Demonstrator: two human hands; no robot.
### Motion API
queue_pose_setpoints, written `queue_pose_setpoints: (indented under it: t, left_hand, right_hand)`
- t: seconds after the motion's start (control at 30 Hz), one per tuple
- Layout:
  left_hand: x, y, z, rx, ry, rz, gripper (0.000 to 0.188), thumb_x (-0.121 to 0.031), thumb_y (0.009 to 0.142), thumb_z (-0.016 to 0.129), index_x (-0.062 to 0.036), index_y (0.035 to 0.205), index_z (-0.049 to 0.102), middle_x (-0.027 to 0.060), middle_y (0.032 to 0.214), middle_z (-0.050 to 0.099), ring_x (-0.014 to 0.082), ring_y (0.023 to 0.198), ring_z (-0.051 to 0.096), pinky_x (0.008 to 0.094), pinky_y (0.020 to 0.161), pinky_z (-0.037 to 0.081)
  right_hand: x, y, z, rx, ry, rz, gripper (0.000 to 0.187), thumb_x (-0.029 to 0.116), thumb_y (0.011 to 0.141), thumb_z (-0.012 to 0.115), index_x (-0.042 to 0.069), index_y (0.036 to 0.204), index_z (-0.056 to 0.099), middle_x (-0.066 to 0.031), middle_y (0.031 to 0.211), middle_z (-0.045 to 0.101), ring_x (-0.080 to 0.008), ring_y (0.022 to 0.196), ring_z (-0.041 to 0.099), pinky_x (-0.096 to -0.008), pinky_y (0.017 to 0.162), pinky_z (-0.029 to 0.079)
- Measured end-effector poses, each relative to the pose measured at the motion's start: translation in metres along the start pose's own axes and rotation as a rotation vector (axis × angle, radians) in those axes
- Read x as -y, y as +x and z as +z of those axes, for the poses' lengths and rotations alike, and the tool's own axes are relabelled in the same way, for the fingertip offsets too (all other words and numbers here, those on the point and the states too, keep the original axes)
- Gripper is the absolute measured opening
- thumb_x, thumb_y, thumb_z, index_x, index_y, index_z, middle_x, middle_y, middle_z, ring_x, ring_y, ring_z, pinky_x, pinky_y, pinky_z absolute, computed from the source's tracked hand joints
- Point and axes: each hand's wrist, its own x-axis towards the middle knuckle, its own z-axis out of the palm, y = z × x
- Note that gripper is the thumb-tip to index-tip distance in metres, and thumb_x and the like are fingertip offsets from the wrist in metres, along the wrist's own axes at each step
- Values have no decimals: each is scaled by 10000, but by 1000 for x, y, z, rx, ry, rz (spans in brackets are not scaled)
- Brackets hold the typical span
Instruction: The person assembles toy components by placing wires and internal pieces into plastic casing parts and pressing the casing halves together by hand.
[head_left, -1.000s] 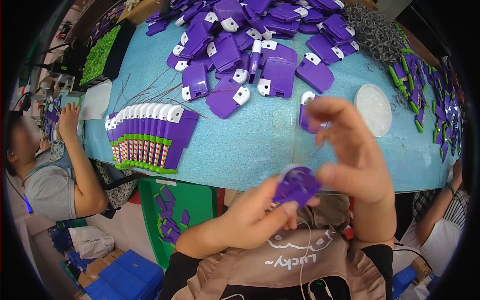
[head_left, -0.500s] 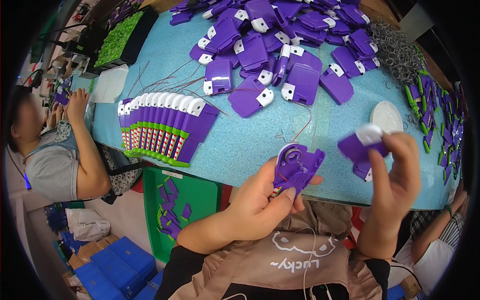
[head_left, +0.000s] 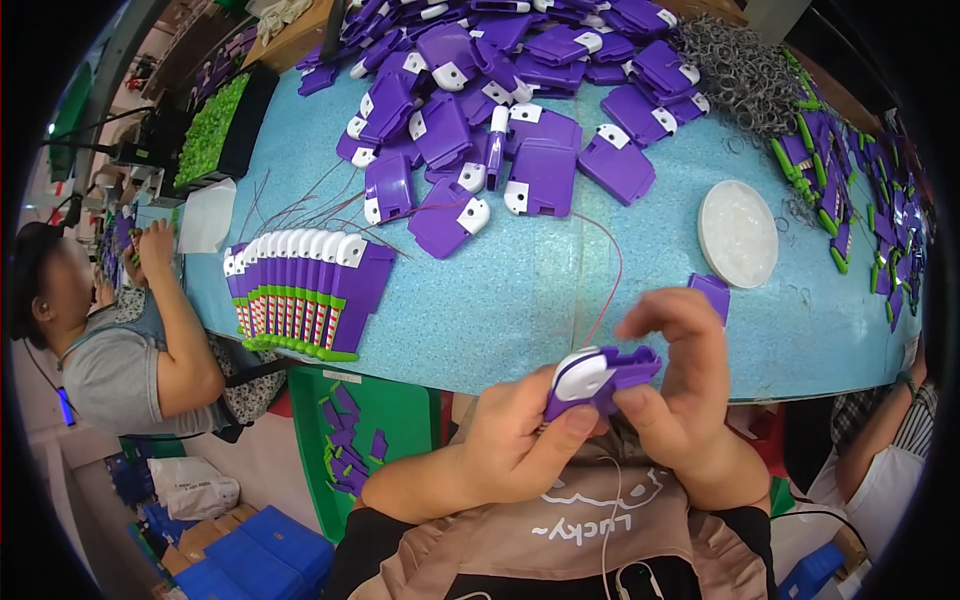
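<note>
My left hand [head_left: 515, 440] grips a purple plastic housing [head_left: 605, 385] with a white rounded corner [head_left: 583, 377], its thumb along the near side. A thin red wire [head_left: 619, 262] rises from the housing and curves away toward the pile of purple pieces. My right hand [head_left: 690, 390] is at the housing's right edge. Its thumb touches or nearly touches the purple plastic, while the other fingers are raised, curved and apart from it. Another purple piece [head_left: 709, 296] lies on the table just beyond that hand, partly covered by it.
Purple-and-white covers [head_left: 545, 165] are heaped at the back. A row of finished-looking pieces with green ends [head_left: 300, 290] stands left; a white round dish [head_left: 738, 235] and grey metal rings [head_left: 735, 75] are right. Below the edge is a green tray [head_left: 400, 400]. A person [head_left: 140, 340] sits left.
My right hand has moved left and brought the purple-and-white cover onto the housing in my left hand. The housing's open inside is now covered. The view has shifted slightly.
</note>
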Motion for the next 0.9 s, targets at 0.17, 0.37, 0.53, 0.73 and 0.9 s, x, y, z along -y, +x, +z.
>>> queue_pose_setpoints:
  t: [0.17,0.37,0.53,0.73,0.9]
  left_hand:
    - [-7,17,-15,126,232,136,353,-156,863,567,45,1146,505,113,804,621,189,668,600,281,601,473]
    - [-28,18,-27,183,212,150,260,-140,774,669,24,974,640,133,843,605,218,706,599,278,605,470]
    - [-24,15,-30,218,158,123,270,-111,773,662,25,1004,631,136,847,603,222,728,603,274,622,472]
    - [-22,3,-23,-246,-342,9,251,-77,823,612,74,1019,572,133,942,590,167,827,578,282,705,464]
    - [-9,-1,-27,12,-11,62,257,-82,857,570,67,1059,520,132,972,566,171,851,557,274,755,451]
  right_hand:
    - [-5,1,-22,311,-45,-60,253,215,695,735,46,734,551,-70,688,536,-218,591,502,-318,543,381]
    - [1,0,-15,378,-55,-229,272,224,662,749,64,737,542,-63,631,508,-227,547,484,-325,507,345]
    - [3,-2,-18,408,-120,-221,276,228,671,744,60,756,543,-73,656,522,-234,562,495,-334,515,355]
    - [2,-1,-15,584,-221,-74,260,239,728,697,47,860,581,-96,763,567,-278,680,560,-350,630,437]
    - [7,-4,-15,552,-252,-76,206,192,699,723,57,802,606,-76,734,577,-251,642,565,-339,574,426]
